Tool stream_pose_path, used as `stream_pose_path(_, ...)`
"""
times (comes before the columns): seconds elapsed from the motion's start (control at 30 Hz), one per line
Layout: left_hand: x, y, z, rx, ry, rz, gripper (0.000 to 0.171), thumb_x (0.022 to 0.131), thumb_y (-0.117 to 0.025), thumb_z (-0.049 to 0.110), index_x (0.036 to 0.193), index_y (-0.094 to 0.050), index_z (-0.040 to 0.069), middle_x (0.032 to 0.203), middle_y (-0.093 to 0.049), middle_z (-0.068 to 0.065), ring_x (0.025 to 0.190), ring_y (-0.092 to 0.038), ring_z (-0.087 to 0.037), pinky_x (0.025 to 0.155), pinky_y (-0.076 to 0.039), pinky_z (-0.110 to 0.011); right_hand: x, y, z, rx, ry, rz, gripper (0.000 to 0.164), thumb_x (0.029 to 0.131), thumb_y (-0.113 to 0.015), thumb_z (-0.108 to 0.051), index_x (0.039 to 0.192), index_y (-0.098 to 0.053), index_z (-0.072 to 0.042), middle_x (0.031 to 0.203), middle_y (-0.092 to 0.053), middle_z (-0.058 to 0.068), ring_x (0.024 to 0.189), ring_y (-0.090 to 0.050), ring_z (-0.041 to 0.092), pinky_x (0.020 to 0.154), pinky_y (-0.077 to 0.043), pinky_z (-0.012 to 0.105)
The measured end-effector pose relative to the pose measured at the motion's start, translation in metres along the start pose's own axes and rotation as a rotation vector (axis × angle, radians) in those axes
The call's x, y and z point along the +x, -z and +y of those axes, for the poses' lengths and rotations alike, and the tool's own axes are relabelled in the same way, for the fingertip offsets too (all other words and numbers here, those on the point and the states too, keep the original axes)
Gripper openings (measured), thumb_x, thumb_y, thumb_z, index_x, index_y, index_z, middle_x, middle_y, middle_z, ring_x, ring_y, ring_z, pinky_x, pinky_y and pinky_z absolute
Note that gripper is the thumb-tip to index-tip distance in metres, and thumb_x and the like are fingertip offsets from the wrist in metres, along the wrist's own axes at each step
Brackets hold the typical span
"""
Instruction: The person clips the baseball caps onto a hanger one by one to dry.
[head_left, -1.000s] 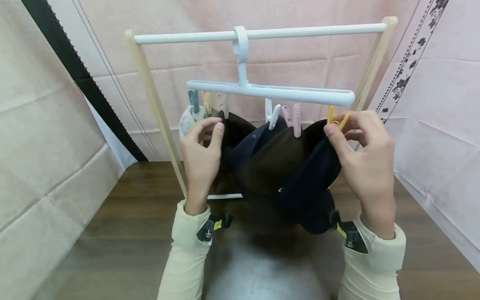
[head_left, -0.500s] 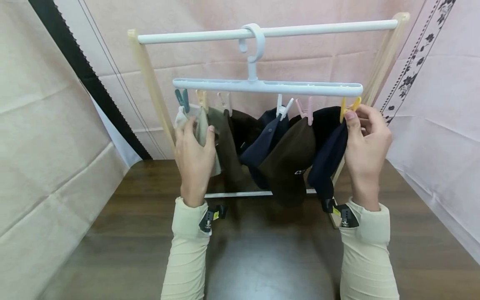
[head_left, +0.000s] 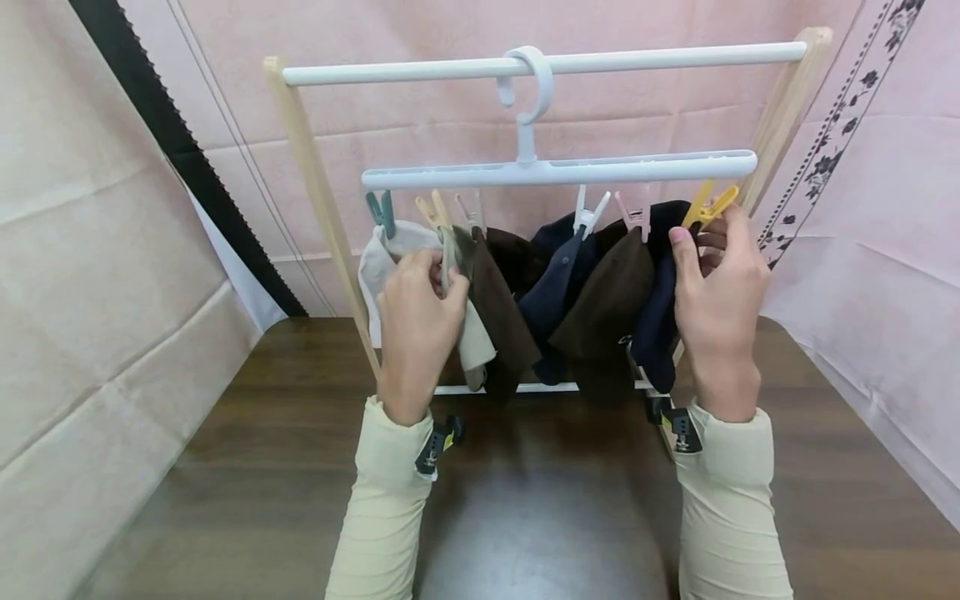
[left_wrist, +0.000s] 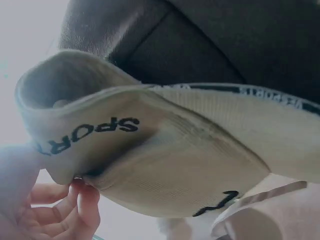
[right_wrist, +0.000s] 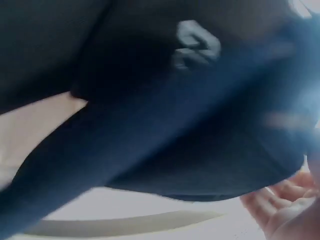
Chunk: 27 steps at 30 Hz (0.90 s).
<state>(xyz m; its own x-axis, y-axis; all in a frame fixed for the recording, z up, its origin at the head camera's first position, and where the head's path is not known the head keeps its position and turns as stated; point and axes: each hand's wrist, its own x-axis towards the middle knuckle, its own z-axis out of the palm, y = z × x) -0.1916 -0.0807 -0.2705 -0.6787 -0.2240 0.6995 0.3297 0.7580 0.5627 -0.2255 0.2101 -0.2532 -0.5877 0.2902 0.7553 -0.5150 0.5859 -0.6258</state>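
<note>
Several caps hang by clothespins below a pale blue hanger [head_left: 570, 172]. My left hand [head_left: 422, 321] pinches the edge of a beige cap [head_left: 476, 337] under a cream clothespin [head_left: 435, 210]. Dark "SPORT" lettering shows on that beige cap [left_wrist: 100, 130] in the left wrist view, with my fingertips at its lower edge. At the right end, my right hand [head_left: 720, 308] pinches a navy cap [head_left: 656, 333] just beneath a yellow clothespin [head_left: 708, 206]. In the right wrist view the navy fabric [right_wrist: 150, 135] fills most of the frame, blurred, with fingers at its lower right edge.
The hanger hooks over the white bar [head_left: 420, 70] of a wooden-sided rack [head_left: 318, 200] on a brown table [head_left: 225, 467]. Between my hands hang brown caps [head_left: 611, 308] and another navy cap [head_left: 553, 287]. A light grey cap [head_left: 375, 271] hangs far left. Cloth walls surround the table.
My left hand has gone from the dark caps to the beige one, which now hangs spread apart from its neighbours. The hanger has turned to face me. My right hand stays by the yellow clothespin.
</note>
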Motion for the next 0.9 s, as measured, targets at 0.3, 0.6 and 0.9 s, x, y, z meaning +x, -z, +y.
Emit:
stream_pose_path(0.3,-0.006,0.003,0.010,-0.005,-0.037,0.024,0.013,0.099,-0.067,0.010,0.101,-0.072,-0.001,0.080,-0.065,-0.007,0.068,-0.061,-0.019,0.060,-0.052,-0.033,-0.001,-0.015,0.019,0.008,0.085,0.094,0.039,0.103,-0.069,-0.015,0.132,-0.056,0.005,0.115,-0.064,0.012,0.111,-0.066,0.020,0.097,-0.050,0.021)
stream_pose_path(0.6,-0.008,-0.010,0.026,-0.047,-0.046,0.034,0.019,0.101,-0.069,0.019,0.103,-0.073,0.001,0.083,-0.068,-0.006,0.072,-0.066,-0.018,0.069,-0.055,-0.036,0.001,-0.008,0.017,-0.159,0.101,-0.124,0.049,0.108,-0.056,-0.010,0.155,-0.048,0.002,0.145,-0.056,0.030,0.136,-0.054,0.042,0.116,-0.043,0.053)
stream_pose_path(0.9,0.003,0.003,0.001,0.042,-0.032,0.203,0.022,0.102,-0.066,0.012,0.120,-0.075,0.004,0.130,-0.062,-0.016,0.118,-0.057,-0.034,0.101,-0.048,-0.047,0.001,-0.006,0.018,-0.180,0.044,-0.257,0.058,0.108,-0.054,-0.003,0.163,-0.035,0.000,0.159,-0.044,0.026,0.148,-0.043,0.043,0.124,-0.031,0.051)
